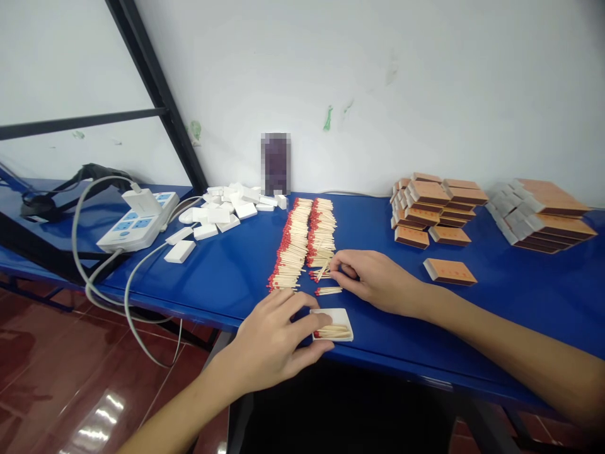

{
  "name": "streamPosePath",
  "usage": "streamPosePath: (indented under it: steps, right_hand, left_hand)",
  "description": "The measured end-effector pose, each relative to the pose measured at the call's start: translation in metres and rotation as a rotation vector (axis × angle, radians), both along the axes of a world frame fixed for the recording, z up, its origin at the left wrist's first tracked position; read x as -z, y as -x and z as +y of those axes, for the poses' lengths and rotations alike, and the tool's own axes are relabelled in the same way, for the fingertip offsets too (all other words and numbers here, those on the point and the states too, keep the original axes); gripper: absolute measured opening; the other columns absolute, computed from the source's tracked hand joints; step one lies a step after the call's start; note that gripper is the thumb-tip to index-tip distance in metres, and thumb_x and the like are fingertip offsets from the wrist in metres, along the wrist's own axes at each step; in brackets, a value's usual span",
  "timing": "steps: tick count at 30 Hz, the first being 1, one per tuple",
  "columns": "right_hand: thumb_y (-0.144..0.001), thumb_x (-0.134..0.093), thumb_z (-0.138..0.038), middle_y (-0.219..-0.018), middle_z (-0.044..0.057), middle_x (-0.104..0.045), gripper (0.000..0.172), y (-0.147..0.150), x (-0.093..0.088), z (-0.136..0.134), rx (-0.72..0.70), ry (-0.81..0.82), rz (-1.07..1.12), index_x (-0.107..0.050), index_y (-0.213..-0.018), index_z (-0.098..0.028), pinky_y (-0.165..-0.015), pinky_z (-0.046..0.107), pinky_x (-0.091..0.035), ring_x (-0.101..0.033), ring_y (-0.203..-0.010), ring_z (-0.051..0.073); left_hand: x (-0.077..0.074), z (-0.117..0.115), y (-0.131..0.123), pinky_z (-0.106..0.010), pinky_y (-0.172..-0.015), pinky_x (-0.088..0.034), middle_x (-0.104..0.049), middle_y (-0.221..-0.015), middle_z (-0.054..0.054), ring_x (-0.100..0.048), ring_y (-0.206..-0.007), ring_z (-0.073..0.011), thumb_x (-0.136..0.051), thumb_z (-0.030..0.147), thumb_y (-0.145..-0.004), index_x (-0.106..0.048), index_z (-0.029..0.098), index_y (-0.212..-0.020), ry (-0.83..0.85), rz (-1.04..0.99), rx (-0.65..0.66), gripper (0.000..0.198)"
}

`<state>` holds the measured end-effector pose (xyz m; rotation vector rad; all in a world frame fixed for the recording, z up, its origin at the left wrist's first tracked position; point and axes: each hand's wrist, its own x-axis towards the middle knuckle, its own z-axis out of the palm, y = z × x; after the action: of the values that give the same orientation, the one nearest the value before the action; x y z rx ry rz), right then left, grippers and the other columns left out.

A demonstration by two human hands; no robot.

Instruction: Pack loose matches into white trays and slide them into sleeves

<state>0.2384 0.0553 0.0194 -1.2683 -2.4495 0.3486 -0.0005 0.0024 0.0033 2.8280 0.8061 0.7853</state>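
My left hand grips a small white matchbox tray at the front edge of the blue table; several red-tipped matches lie inside it. My right hand rests on the table with its fingers pinched at the near end of two long rows of matches. A few loose matches lie between my two hands.
White empty trays are heaped at the back left, beside a white power strip with trailing cables. Orange matchbox sleeves are stacked at the back right, more stacks at the far right, and one closed box lies alone.
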Motion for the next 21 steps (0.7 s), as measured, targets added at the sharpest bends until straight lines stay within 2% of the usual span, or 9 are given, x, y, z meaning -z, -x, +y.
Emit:
streamPosePath:
  steps: [11, 17, 21]
  right_hand:
    - [-0.091, -0.053, -0.023, -0.069, -0.003, -0.054, 0.01, -0.0037, -0.0007, -0.0036, -0.046, -0.099, 0.025, -0.055, -0.082, -0.02, -0.056, 0.024, -0.032, -0.045, -0.058, 0.011]
    - [-0.096, -0.048, -0.022, -0.079, 0.001, -0.06, 0.013, -0.0064, 0.0004, -0.0013, -0.067, -0.204, 0.051, -0.061, -0.099, -0.019, -0.06, 0.025, -0.037, -0.052, -0.066, 0.013]
    - [-0.098, -0.046, -0.024, -0.087, 0.004, -0.063, 0.021, -0.0083, 0.0026, -0.0007, -0.088, -0.188, -0.003, -0.063, -0.11, -0.021, -0.064, 0.025, -0.04, -0.057, -0.074, 0.015]
  left_hand:
    - [-0.001, 0.0001, 0.0005, -0.034, -0.082, -0.049, -0.062, -0.104, -0.006, -0.058, -0.092, -0.0199, -0.056, 0.033, -0.096, -0.063, 0.022, -0.111, 0.003, 0.005, 0.001, 0.02]
    - [-0.0001, -0.0005, 0.0007, -0.035, -0.083, -0.049, -0.062, -0.104, -0.006, -0.058, -0.093, -0.0202, -0.057, 0.033, -0.096, -0.063, 0.022, -0.111, 0.004, 0.003, 0.005, 0.02]
    - [-0.0006, -0.0008, 0.0011, -0.034, -0.083, -0.049, -0.062, -0.103, -0.006, -0.059, -0.093, -0.0194, -0.056, 0.034, -0.097, -0.063, 0.021, -0.109, -0.006, 0.008, 0.0, 0.019]
